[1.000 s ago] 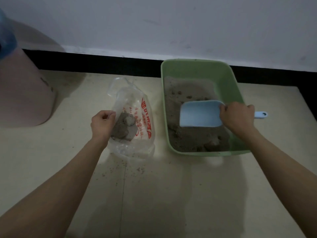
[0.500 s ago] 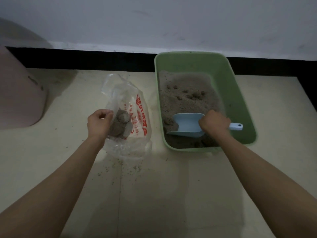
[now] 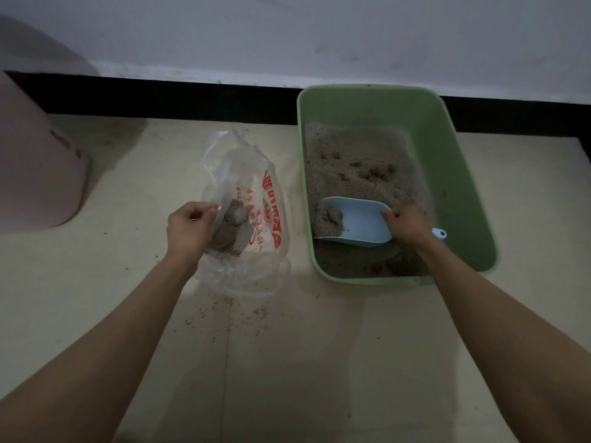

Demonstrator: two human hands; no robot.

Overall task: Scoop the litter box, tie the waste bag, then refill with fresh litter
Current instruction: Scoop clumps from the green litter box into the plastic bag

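A green litter box (image 3: 447,148) stands on the floor by the wall, with brownish litter (image 3: 358,167) and clumps inside. My right hand (image 3: 406,225) grips the handle of a light blue scoop (image 3: 361,222) low in the box; a clump of litter lies in the scoop's front. Left of the box sits a clear plastic waste bag (image 3: 252,199) with red print, holding grey-brown clumps (image 3: 232,227). My left hand (image 3: 190,227) pinches the bag's near-left edge and holds it open.
A pink rounded container (image 3: 38,174) stands at the far left. A black baseboard (image 3: 166,97) runs under the white wall. Spilled litter grains (image 3: 230,308) lie on the beige floor just in front of the bag.
The scoop dipped from lying flat above the litter into the box's near end and now carries a clump. My left hand kept its hold on the bag.
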